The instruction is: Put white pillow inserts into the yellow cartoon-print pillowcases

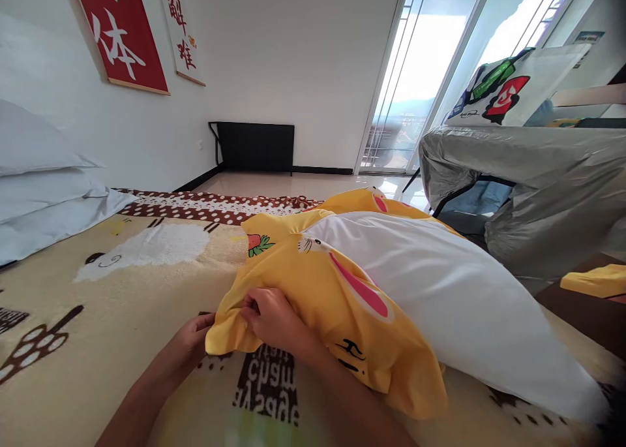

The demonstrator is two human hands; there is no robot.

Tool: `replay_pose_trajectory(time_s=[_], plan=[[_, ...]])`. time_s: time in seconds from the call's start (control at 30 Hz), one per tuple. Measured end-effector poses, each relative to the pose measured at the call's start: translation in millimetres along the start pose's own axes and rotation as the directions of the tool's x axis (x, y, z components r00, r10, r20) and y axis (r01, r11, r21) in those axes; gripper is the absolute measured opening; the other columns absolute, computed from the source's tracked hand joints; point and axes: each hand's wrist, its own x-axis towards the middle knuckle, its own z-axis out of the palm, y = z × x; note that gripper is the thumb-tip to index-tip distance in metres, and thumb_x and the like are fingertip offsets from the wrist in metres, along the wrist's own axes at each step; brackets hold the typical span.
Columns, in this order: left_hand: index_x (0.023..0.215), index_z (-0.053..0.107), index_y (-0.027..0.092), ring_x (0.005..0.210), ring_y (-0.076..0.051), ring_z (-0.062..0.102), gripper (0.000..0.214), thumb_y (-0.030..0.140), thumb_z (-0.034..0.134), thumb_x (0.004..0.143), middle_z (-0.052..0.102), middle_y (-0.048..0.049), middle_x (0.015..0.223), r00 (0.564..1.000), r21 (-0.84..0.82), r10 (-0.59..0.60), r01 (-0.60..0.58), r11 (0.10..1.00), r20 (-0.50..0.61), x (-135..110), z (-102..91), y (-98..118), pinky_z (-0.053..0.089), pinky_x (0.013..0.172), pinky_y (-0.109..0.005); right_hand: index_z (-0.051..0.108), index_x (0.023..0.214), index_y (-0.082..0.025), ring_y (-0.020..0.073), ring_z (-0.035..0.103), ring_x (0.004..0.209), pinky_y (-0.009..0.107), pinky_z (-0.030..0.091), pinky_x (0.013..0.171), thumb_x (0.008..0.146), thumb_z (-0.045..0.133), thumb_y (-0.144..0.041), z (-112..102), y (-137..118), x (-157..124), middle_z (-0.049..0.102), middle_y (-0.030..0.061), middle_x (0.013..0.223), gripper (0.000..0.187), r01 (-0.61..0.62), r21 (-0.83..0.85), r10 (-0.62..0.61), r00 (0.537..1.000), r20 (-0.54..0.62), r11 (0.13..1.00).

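A white pillow (pixel 454 297) lies on the bed, partly inside a yellow pillowcase (pixel 313 271) printed with rabbits and carrots. My right hand (pixel 274 320) rests on the near corner of the pillowcase, its fingers curled and pinching the yellow cloth. Just to its left, my left hand (pixel 193 342) grips the same corner from beneath, with its fingertips hidden under the fabric. The pillow's right half is bare and sticks out of the case.
A beige bedspread (pixel 98 316) with sheep and cactus prints covers the bed. White pillows (pixel 44 186) are stacked at the left by the wall. A chair under silver plastic (pixel 538 179) stands at the right, near glass doors (pixel 430 68).
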Motion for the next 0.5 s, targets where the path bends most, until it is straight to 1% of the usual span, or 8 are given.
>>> replay_pose_trajectory(time_s=[0.07,0.13,0.2,0.3,0.33,0.4,0.5], plan=[[0.095,0.07,0.011,0.061,-0.019,0.058,0.039,0.029,0.071,0.061,0.066,-0.0056,0.069,0.999,0.086,-0.029,0.027,0.996,0.016,-1.9,-2.1,3.1,0.044,0.057,-0.026,0.053,0.071,-0.016,0.009,0.05,0.064,0.02,0.03,0.055,0.08,0.054,-0.018,0.1,0.9,-0.2,0.061,-0.0012,0.072,0.009,0.008,-0.013,-0.008,1.0,0.012,1.0],[0.094,0.07,0.013,0.064,-0.021,0.06,0.036,0.028,0.07,0.061,0.067,-0.0054,0.071,0.999,0.148,-0.033,0.029,0.989,0.025,-1.2,-2.5,4.5,0.046,0.06,-0.028,0.053,0.072,-0.016,0.0094,0.051,0.066,0.02,0.029,0.056,0.081,0.051,-0.017,1.4,2.5,-0.9,0.061,-0.0006,0.073,0.009,0.04,-0.043,-0.038,0.999,0.026,0.998],[0.092,0.071,0.015,0.069,-0.022,0.062,0.033,0.027,0.07,0.061,0.069,-0.0049,0.076,1.0,0.187,0.019,-0.021,0.982,0.012,1.8,-1.4,3.3,0.048,0.065,-0.029,0.052,0.073,-0.016,0.0099,0.051,0.066,0.022,0.028,0.056,0.082,0.048,-0.016,2.3,3.9,-2.0,0.061,0.0004,0.074,0.01,0.088,-0.094,-0.083,0.995,0.047,0.992],[0.089,0.071,0.015,0.078,-0.024,0.063,0.031,0.024,0.072,0.059,0.07,-0.0047,0.082,0.988,0.217,0.154,-0.147,0.965,-0.018,6.8,2.1,-0.7,0.05,0.072,-0.03,0.048,0.071,-0.016,0.0106,0.049,0.065,0.024,0.026,0.055,0.084,0.047,-0.019,1.3,4.2,-4.5,0.06,0.0015,0.075,0.013,0.146,-0.162,-0.133,0.987,0.087,0.976],[0.09,0.071,0.016,0.08,-0.025,0.063,0.033,0.024,0.072,0.058,0.07,-0.0049,0.083,0.984,0.218,0.178,-0.168,0.961,-0.028,7.4,3.5,-1.4,0.05,0.073,-0.03,0.047,0.071,-0.017,0.0108,0.049,0.065,0.024,0.026,0.055,0.084,0.048,-0.021,0.6,3.7,-5.4,0.06,0.0015,0.076,0.014,0.149,-0.17,-0.136,0.987,0.091,0.974],[0.093,0.07,0.016,0.08,-0.026,0.063,0.037,0.024,0.072,0.057,0.07,-0.0054,0.082,0.981,0.207,0.184,-0.169,0.964,-0.056,6.0,6.1,-0.6,0.05,0.071,-0.03,0.045,0.071,-0.017,0.0109,0.049,0.065,0.024,0.026,0.055,0.085,0.049,-0.023,-0.4,2.0,-7.1,0.059,0.0006,0.075,0.015,0.125,-0.166,-0.114,0.991,0.071,0.978],[0.095,0.07,0.016,0.077,-0.025,0.062,0.038,0.026,0.071,0.058,0.07,-0.0058,0.079,0.969,0.219,0.192,-0.156,0.963,-0.156,-1.1,7.4,4.4,0.05,0.064,-0.028,0.043,0.074,-0.018,0.0109,0.05,0.067,0.023,0.027,0.054,0.084,0.052,-0.024,-0.3,-1.7,-9.4,0.057,-0.0011,0.073,0.015,0.071,-0.13,-0.07,0.997,0.01,0.989]])
